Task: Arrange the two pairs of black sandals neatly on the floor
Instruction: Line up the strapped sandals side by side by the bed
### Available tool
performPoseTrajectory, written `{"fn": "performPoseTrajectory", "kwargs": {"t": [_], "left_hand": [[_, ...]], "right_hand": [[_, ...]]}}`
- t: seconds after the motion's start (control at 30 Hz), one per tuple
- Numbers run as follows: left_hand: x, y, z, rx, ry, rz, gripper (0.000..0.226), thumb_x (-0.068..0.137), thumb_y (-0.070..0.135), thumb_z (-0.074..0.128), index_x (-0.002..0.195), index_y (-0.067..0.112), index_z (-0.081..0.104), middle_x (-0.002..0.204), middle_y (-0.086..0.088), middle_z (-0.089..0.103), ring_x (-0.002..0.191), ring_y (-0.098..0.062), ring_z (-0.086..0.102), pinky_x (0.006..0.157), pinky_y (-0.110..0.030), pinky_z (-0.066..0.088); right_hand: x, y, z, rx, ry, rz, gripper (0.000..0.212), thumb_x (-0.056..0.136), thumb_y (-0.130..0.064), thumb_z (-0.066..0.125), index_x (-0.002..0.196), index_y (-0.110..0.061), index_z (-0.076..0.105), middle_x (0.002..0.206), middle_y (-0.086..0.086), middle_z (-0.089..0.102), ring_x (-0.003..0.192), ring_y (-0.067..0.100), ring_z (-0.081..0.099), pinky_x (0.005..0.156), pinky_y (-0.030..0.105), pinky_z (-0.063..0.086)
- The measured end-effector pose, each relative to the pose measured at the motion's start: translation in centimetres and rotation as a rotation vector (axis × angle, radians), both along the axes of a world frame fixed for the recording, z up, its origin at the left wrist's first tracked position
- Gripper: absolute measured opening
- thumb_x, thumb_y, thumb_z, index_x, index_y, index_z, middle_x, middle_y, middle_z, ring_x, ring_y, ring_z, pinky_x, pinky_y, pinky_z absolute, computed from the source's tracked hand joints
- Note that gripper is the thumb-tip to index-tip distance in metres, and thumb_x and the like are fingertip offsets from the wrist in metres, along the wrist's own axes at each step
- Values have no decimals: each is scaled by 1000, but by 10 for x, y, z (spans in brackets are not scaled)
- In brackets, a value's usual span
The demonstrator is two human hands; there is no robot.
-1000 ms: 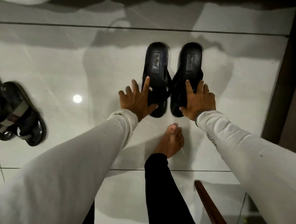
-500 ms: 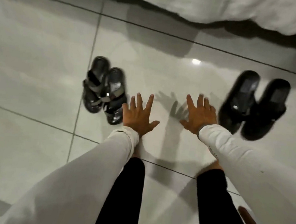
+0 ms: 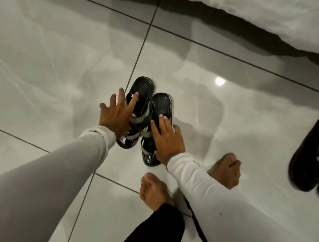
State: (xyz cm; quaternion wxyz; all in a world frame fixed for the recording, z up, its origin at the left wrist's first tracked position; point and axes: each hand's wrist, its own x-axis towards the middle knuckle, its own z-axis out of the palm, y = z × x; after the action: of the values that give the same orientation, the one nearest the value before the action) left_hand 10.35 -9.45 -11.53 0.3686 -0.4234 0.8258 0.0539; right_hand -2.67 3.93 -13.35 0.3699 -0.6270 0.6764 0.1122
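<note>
A pair of black sandals with grey straps lies on the glossy tiled floor at centre: the left one [image 3: 142, 92] and the right one [image 3: 161, 106], side by side, the right set slightly nearer to me. My left hand [image 3: 116, 114] has spread fingers resting on the left sandal's strap. My right hand [image 3: 167, 139] lies flat over the straps of the right sandal. Neither hand is closed around a sandal. The second pair, plain black slippers [image 3: 315, 155], lies at the right edge, partly cut off.
White bedding [image 3: 243, 13] hangs over the floor along the top. My two bare feet stand close behind the strapped pair, the left foot [image 3: 154, 190] and the right foot [image 3: 226, 170]. Dark grout lines cross the grey floor tiles [image 3: 43, 61].
My hands left the plain black slippers, crossed the bare floor to the left, and now rest on the strapped pair. My view shifted left, so the slippers sit at the right edge.
</note>
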Motion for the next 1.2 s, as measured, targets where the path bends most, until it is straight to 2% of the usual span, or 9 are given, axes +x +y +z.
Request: {"fn": "performPoseTrajectory", "kwargs": {"t": [0.1, 0.2, 0.33, 0.53, 0.9, 1.2], "left_hand": [[-18, -20, -22, 80, -72, 23, 124, 74, 48, 83, 158, 36, -7, 162, -25, 3, 129, -42, 49, 93, -55, 51], [-27, -22, -34, 143, -104, 59, 126, 73, 50, 82, 157, 38, -10, 158, -22, 15, 117, -38, 59, 94, -53, 48], [-47, -21, -38, 123, -43, 61, 117, 78, 51, 76, 158, 35, -8, 147, -20, 32, 113, -39, 60, 94, -53, 47], [-91, -40, -35, 154, -33, 15, 126, 72, 49, 82, 158, 36, -8, 144, -19, 34, 113, -38, 59, 96, -56, 47], [-129, -50, -35, 169, -20, -10, 133, 66, 47, 89, 158, 35, -6, 138, -18, 40, 112, -36, 60, 94, -55, 49], [-142, -56, -34, 168, -33, -16, 135, 64, 48, 89, 158, 35, -7, 140, -18, 39, 115, -36, 59, 95, -55, 48]], "right_hand": [[-2, -4, -27, -1, 62, 29, 88, 92, -30, 61, 157, -7, 8, 166, 19, 1, 154, 33, 2, 121, 54, 18], [-12, -3, -40, -18, 39, -41, 80, 97, -30, 55, 158, -8, 8, 167, 15, -1, 155, 32, 0, 122, 53, 18], [-36, -10, -45, -56, 30, -161, 65, 103, -23, 43, 158, -11, 10, 167, 13, 3, 155, 31, 3, 122, 49, 22], [-83, -29, -48, -66, 63, -259, 65, 102, -22, 44, 157, -10, 12, 167, 13, 5, 155, 31, 6, 122, 44, 25], [-137, -51, -46, -75, 84, -231, 72, 96, -32, 58, 155, -10, 23, 165, 15, 16, 153, 31, 16, 121, 44, 30], [-149, -54, -43, -68, 52, -178, 72, 94, -30, 61, 155, -12, 26, 165, 15, 15, 153, 30, 16, 121, 43, 31]]}}
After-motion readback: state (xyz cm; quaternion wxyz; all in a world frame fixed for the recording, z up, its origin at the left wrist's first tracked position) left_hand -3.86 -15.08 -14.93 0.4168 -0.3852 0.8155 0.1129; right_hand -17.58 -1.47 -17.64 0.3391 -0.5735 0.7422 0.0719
